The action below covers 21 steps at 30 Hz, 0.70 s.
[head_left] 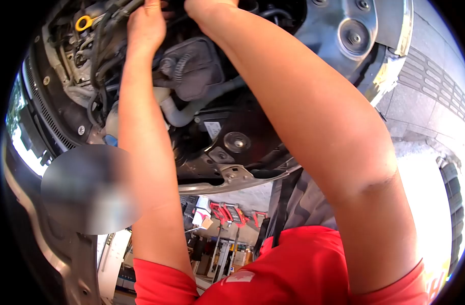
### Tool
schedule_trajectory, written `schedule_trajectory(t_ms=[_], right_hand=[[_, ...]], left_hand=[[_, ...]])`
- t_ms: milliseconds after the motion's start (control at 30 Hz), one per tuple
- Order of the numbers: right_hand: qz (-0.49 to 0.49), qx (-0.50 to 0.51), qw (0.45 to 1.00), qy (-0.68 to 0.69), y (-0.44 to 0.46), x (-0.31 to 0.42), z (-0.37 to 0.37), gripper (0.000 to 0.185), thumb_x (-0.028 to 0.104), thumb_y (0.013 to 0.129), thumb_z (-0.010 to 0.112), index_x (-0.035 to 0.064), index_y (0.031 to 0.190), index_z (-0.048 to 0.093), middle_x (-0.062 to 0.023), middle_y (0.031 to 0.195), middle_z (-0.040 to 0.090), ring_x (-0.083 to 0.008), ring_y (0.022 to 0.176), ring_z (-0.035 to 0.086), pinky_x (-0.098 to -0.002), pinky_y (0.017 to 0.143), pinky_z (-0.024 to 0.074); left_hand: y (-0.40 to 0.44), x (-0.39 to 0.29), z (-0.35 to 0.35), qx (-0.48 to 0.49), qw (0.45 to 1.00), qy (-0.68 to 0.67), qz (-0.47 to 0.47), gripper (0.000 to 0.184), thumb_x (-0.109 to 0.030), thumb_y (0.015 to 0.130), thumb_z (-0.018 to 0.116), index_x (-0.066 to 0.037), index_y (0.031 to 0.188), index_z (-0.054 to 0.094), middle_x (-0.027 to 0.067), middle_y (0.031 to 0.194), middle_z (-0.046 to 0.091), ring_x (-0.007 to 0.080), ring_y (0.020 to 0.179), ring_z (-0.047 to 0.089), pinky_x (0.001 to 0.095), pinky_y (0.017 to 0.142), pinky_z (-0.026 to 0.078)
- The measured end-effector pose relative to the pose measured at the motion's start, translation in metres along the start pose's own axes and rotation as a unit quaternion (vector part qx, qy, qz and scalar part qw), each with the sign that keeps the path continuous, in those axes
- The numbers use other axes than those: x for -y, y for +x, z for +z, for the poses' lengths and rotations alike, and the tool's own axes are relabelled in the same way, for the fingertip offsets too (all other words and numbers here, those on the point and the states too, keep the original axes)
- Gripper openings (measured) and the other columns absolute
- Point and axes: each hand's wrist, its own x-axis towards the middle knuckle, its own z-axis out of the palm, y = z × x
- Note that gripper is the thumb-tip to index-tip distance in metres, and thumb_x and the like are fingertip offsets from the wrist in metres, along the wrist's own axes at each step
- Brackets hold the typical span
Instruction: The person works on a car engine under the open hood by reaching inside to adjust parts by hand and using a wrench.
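Both my arms reach into a car's engine bay at the top of the view. My left hand is over hoses and cables near the top edge, its fingers mostly cut off by the frame. Only the wrist and lower part of my right hand show at the top edge; its fingers are out of sight. What either hand holds, if anything, cannot be seen. Between the forearms lies a dark plastic reservoir with a ribbed hose, and below it a grey pipe. A yellow dipstick ring is left of my left hand.
The metal front edge of the bay crosses below the arms. Beneath it are red tools and a drawer of tools on the ground. A blurred round patch covers the lower left. Paving and a tyre show at right.
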Motion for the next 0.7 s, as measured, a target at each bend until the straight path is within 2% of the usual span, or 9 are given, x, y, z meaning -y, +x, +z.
schedule_trajectory(t_ms=[267,300,333,367,400,500,633,667,700], right_hand=[[0.023,-0.001,0.997,0.076,-0.006,0.002,-0.005,0.028,0.016,0.085,0.047,0.005,0.097,0.069,-0.0157,0.1,0.066,-0.0249,0.092,0.065,-0.0366,0.075,0.0511],[0.02,-0.007,0.997,0.077,-0.012,0.003,-0.012,0.028,0.016,0.085,0.047,0.005,0.097,0.069,-0.0157,0.1,0.066,-0.0249,0.092,0.065,-0.0366,0.075,0.0511],[0.161,-0.058,0.918,0.357,-0.019,0.005,-0.015,0.021,0.01,0.082,0.052,-0.0007,0.094,0.066,-0.0184,0.097,0.065,-0.0267,0.092,0.064,-0.0344,0.076,0.0511],[0.282,-0.099,0.741,0.601,-0.022,0.006,-0.018,0.017,0.004,0.078,0.058,-0.0063,0.091,0.063,-0.021,0.093,0.064,-0.0285,0.092,0.064,-0.0323,0.076,0.0511],[0.223,-0.083,0.871,0.43,-0.016,0.004,-0.005,0.028,0.02,0.083,0.048,0.0021,0.096,0.065,-0.0166,0.096,0.065,-0.0261,0.091,0.064,-0.0324,0.076,0.0506],[0.158,-0.021,0.962,0.222,-0.022,0.003,-0.021,0.03,0.019,0.086,0.042,0.0036,0.098,0.065,-0.0157,0.101,0.064,-0.0277,0.095,0.062,-0.0316,0.081,0.0482],[0.156,-0.03,0.969,0.192,-0.028,0.004,-0.024,0.029,0.02,0.087,0.045,-0.0006,0.098,0.062,-0.0191,0.099,0.063,-0.0285,0.095,0.062,-0.0309,0.084,0.046],[0.19,-0.025,0.917,0.35,-0.032,0.001,-0.026,0.027,0.019,0.087,0.049,-0.0049,0.096,0.059,-0.021,0.098,0.062,-0.0294,0.094,0.061,-0.0315,0.082,0.0464],[0.191,-0.025,0.917,0.348,-0.031,0.0,-0.027,0.027,0.019,0.087,0.049,-0.0049,0.096,0.059,-0.021,0.098,0.062,-0.0294,0.094,0.061,-0.0315,0.082,0.0464]], left_hand=[[-0.001,-0.001,0.002,-0.014,0.999,0.026,0.045,0.062,-0.044,0.097,0.029,0.011,0.112,0.053,0.0212,0.103,0.062,0.0259,0.095,0.061,0.0336,0.087,0.047],[0.001,0.006,0.004,-0.058,0.996,0.0,0.064,0.051,-0.039,0.095,0.038,0.006,0.099,0.06,0.0165,0.094,0.066,0.0236,0.088,0.065,0.0343,0.077,0.05],[0.001,0.006,0.003,-0.062,0.995,0.02,0.07,0.051,-0.039,0.095,0.038,0.006,0.098,0.061,0.0164,0.093,0.066,0.0239,0.088,0.065,0.0343,0.079,0.049],[0.002,0.007,0.002,-0.065,0.994,0.04,0.076,0.051,-0.039,0.095,0.037,0.006,0.097,0.061,0.0163,0.092,0.067,0.0243,0.089,0.065,0.0342,0.08,0.049],[0.0,0.006,0.002,-0.071,0.992,0.059,0.087,0.051,-0.039,0.095,0.037,0.006,0.096,0.061,0.0165,0.092,0.067,0.0254,0.089,0.065,0.0347,0.082,0.048],[0.0,0.007,0.0,-0.046,0.993,0.066,0.088,0.06,-0.043,0.097,0.032,0.013,0.102,0.055,0.0213,0.098,0.062,0.0278,0.093,0.063,0.0355,0.085,0.049],[-0.003,0.005,0.002,-0.043,0.993,0.063,0.085,0.06,-0.042,0.097,0.031,0.013,0.102,0.055,0.0221,0.098,0.062,0.028,0.093,0.062,0.0354,0.086,0.049],[-0.003,0.005,0.004,-0.062,0.993,0.054,0.084,0.054,-0.04,0.097,0.034,0.009,0.098,0.058,0.0193,0.093,0.064,0.0275,0.09,0.063,0.0357,0.083,0.049],[-0.002,0.006,0.005,-0.082,0.992,0.046,0.082,0.049,-0.037,0.096,0.037,0.005,0.093,0.061,0.0164,0.089,0.067,0.0271,0.087,0.064,0.036,0.08,0.048]])
